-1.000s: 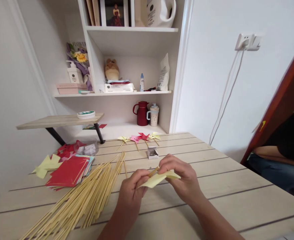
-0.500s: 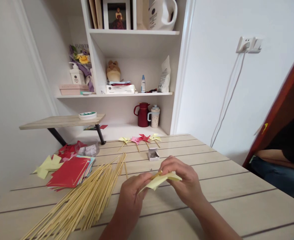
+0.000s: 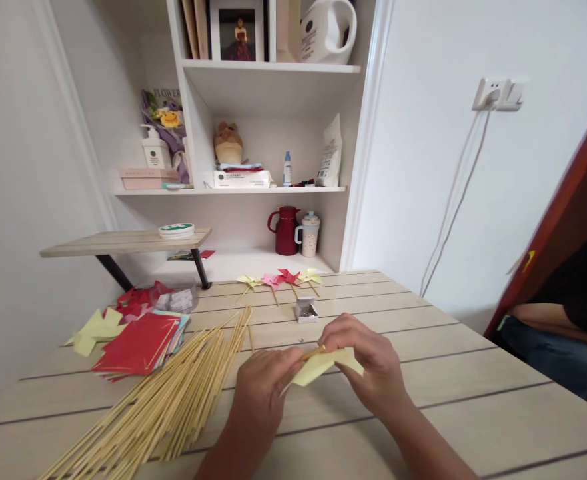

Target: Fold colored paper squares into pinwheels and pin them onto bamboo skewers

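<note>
Both hands work just above the middle of the table (image 3: 473, 413), toward its near edge. Left hand (image 3: 263, 380) is closed in a pinch, thumb and fingertips gripping one end of a thin wooden stick (image 3: 313, 351) together with the left corner of a folded yellow paper (image 3: 320, 365). Right hand (image 3: 368, 363) is curled over the paper's right side, fingers closed on its top edge, thumb hidden beneath. Paper and stick are held clear of the tabletop, between the two hands.

Left of the hands, a loose bundle of bamboo sticks (image 3: 173, 400) fans from the near-left corner toward the middle. Beyond it, by the left edge, a stack of red paper squares (image 3: 138, 343), with yellow cut pieces (image 3: 93, 330) further left. Just past the hands, a small open box (image 3: 306, 310), apparently holding pins. Along the far edge, a row of finished paper pinwheels (image 3: 280, 279), yellow, pink and red. A second person's arm (image 3: 558, 317) shows at the right, well apart from the table work.
</note>
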Motion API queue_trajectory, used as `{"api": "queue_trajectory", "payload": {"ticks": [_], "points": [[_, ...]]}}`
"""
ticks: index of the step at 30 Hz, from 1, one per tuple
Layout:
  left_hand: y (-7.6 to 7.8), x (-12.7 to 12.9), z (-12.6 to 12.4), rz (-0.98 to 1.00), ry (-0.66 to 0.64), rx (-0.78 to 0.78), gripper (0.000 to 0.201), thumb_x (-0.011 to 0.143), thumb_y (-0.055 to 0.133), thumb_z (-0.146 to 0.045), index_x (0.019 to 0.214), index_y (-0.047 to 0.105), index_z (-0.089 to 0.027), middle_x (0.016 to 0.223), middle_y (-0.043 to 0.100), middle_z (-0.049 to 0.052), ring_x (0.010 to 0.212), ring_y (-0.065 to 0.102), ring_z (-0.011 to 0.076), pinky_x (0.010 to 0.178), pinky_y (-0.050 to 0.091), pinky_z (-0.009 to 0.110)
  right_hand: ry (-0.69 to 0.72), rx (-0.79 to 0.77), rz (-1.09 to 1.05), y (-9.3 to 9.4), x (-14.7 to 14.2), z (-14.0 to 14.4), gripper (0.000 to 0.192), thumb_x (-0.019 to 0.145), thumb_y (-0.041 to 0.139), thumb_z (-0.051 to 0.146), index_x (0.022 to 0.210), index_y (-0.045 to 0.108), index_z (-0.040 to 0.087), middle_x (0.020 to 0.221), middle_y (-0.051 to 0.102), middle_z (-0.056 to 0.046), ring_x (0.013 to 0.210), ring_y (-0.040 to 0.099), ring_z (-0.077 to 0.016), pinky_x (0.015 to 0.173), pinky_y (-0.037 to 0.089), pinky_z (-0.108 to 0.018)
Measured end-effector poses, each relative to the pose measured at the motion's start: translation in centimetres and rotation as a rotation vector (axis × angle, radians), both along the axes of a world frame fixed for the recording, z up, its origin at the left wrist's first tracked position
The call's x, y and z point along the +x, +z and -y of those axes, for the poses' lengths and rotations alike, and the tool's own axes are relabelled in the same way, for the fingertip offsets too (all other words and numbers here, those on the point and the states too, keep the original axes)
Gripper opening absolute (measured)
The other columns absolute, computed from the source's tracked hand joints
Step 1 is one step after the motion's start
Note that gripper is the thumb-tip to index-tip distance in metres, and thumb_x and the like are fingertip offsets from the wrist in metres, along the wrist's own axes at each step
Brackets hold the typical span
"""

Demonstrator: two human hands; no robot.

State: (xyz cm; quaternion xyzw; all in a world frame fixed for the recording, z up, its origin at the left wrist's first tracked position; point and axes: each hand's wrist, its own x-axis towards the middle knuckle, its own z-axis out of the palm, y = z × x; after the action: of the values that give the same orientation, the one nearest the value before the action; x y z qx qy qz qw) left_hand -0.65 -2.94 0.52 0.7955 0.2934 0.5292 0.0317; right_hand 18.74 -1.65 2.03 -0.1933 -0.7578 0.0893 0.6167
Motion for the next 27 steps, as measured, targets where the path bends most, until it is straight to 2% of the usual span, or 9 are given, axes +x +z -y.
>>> {"api": "queue_trajectory", "payload": {"ticks": [4,6,8,10,13,16,18,23,27], "points": [[0.3,-0.4,0.1,-0.154,0.149,0.194,0.023,0.097,0.050,-0.021,0.098,0.072,-0.018,0.065,0.071,0.003,0.058,0.063,0.0148,0.057,0.043,0.026,-0.017,0.012,-0.002,0.2,0.0,0.1,0.013,0.089,0.063,0.011,0.087,0.070,0.022,0.080,0.068,-0.005,0.071,0.062,-0.0184,0.063,0.050,-0.033],[0.2,-0.5,0.1,-0.189,0.195,0.233,0.023,0.096,0.050,-0.019,0.098,0.073,-0.019,0.061,0.068,0.002,0.054,0.060,0.0143,0.055,0.040,0.026,-0.025,0.008,-0.005,0.2,-0.1,0.1,0.012,0.090,0.062,0.015,0.088,0.070,0.022,0.079,0.069,-0.006,0.071,0.063,-0.0194,0.063,0.051,-0.034],[0.0,-0.4,0.0,-0.176,0.184,0.224,0.022,0.095,0.050,-0.018,0.099,0.073,-0.019,0.062,0.069,0.002,0.055,0.060,0.0146,0.056,0.040,0.027,-0.028,0.003,-0.006,0.2,-0.1,0.2,0.010,0.091,0.062,0.018,0.088,0.071,0.023,0.079,0.069,-0.006,0.070,0.063,-0.0198,0.063,0.051,-0.034],[-0.4,-0.1,-0.1,-0.109,0.122,0.140,0.023,0.096,0.050,-0.019,0.099,0.072,-0.020,0.070,0.073,0.004,0.062,0.064,0.0157,0.060,0.044,0.027,-0.031,-0.002,-0.005,0.2,-0.1,0.2,0.010,0.091,0.063,0.018,0.087,0.071,0.022,0.078,0.069,-0.006,0.070,0.063,-0.0196,0.063,0.051,-0.034],[-1.1,0.5,-0.2,0.050,0.018,-0.106,0.023,0.095,0.048,-0.025,0.096,0.071,-0.022,0.080,0.076,0.004,0.069,0.066,0.0172,0.065,0.047,0.027,-0.038,-0.001,-0.010,0.3,-0.1,0.2,0.010,0.090,0.063,0.016,0.087,0.070,0.023,0.078,0.069,-0.006,0.071,0.063,-0.0195,0.062,0.051,-0.034],[-1.3,0.8,-0.1,0.188,-0.027,-0.367,0.023,0.091,0.048,-0.028,0.090,0.070,-0.021,0.069,0.069,0.001,0.060,0.059,0.0158,0.056,0.042,0.025,-0.027,0.017,-0.022,0.3,-0.1,0.2,0.012,0.089,0.063,0.013,0.088,0.070,0.023,0.079,0.068,-0.006,0.071,0.063,-0.0193,0.062,0.051,-0.033],[-1.1,0.9,0.1,0.241,-0.048,-0.484,0.020,0.088,0.050,-0.028,0.087,0.069,-0.021,0.061,0.062,-0.002,0.053,0.051,0.0138,0.053,0.037,0.024,-0.019,0.020,-0.022,0.2,-0.1,0.2,0.014,0.089,0.063,0.011,0.089,0.070,0.023,0.079,0.068,-0.005,0.072,0.063,-0.0190,0.063,0.051,-0.033],[-0.3,1.0,0.7,0.278,-0.072,-0.571,0.019,0.085,0.052,-0.029,0.085,0.068,-0.020,0.054,0.047,-0.006,0.049,0.037,0.0113,0.051,0.030,0.023,-0.030,0.020,-0.037,0.2,0.0,0.1,0.012,0.089,0.064,0.014,0.089,0.071,0.023,0.079,0.069,-0.005,0.072,0.063,-0.0188,0.065,0.051,-0.033],[-0.1,1.0,0.8,0.301,-0.091,-0.625,0.025,0.088,0.052,-0.038,0.086,0.069,-0.020,0.057,0.049,-0.004,0.051,0.038,0.0121,0.050,0.029,0.023,-0.034,0.001,-0.037,0.2,-0.1,0.2,0.009,0.091,0.063,0.021,0.088,0.072,0.023,0.078,0.070,-0.006,0.073,0.065,-0.0197,0.064,0.052,-0.033]]}}
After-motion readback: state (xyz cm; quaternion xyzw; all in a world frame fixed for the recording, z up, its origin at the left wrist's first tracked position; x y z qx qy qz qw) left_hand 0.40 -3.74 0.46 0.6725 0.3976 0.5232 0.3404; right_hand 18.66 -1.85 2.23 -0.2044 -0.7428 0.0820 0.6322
